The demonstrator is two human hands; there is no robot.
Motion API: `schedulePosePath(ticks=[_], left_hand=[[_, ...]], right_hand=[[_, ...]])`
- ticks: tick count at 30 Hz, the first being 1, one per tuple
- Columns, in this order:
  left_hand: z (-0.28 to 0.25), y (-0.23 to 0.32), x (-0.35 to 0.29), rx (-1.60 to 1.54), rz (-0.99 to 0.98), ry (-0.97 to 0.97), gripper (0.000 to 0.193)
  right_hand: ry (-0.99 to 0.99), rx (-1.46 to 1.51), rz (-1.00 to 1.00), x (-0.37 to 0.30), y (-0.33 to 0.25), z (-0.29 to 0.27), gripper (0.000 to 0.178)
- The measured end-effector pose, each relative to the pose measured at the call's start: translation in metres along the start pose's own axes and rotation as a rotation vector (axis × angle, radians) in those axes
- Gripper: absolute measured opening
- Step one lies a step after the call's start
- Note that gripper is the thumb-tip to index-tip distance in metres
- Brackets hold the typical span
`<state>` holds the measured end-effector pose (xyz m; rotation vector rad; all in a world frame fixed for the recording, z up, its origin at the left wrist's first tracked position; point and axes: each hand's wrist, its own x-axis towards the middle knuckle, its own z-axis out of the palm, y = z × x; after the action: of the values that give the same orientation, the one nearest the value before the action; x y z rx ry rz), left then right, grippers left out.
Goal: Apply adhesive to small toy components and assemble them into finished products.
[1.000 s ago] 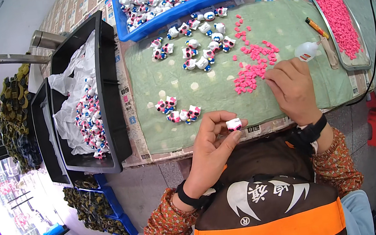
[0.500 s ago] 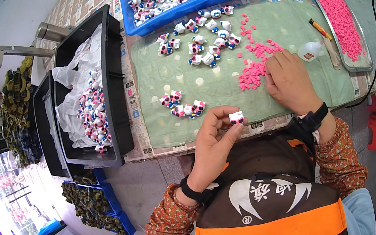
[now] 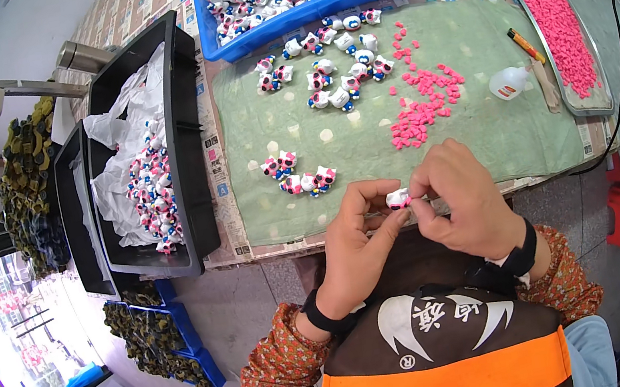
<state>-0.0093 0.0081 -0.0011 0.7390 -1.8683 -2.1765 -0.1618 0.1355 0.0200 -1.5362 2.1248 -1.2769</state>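
Note:
Between the thumb and fingers of my left hand (image 3: 358, 238) is a small white cat figurine (image 3: 398, 198) with some pink at its lower edge. My right hand (image 3: 468, 205) is closed in a pinch, its fingertips up against the figurine's right side. Whatever sits in that pinch is too small and covered to make out. Beyond the hands, loose pink pieces (image 3: 426, 104) lie scattered on the green cloth (image 3: 260, 132). Several finished-looking cat figurines (image 3: 333, 98), white with pink and blue, stand in groups left of the pink pieces. Two smaller clusters (image 3: 308, 183) lie nearer my left hand.
A blue bin (image 3: 222, 50) full of figurines stands at the back. Left is a black tray (image 3: 191, 131) with paper and figurines. On the right are a white squeeze bottle (image 3: 510, 83), an orange-yellow marker-like tool (image 3: 526, 46), a brush (image 3: 550, 95) and a metal tray (image 3: 597, 103) of pink pieces.
My right hand has come from the pink pieces toward me and left, meeting the figurine. In my left hand the figurine has turned, its dark-eyed face no longer showing.

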Motion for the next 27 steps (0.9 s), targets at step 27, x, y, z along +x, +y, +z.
schedulePosePath(ticks=[27], left_hand=[[0.0, 0.012, -0.007, 0.518, 0.292, -0.065, 0.035]], right_hand=[[-0.136, 0.561, 0.494, -0.016, 0.001, -0.011, 0.01]])
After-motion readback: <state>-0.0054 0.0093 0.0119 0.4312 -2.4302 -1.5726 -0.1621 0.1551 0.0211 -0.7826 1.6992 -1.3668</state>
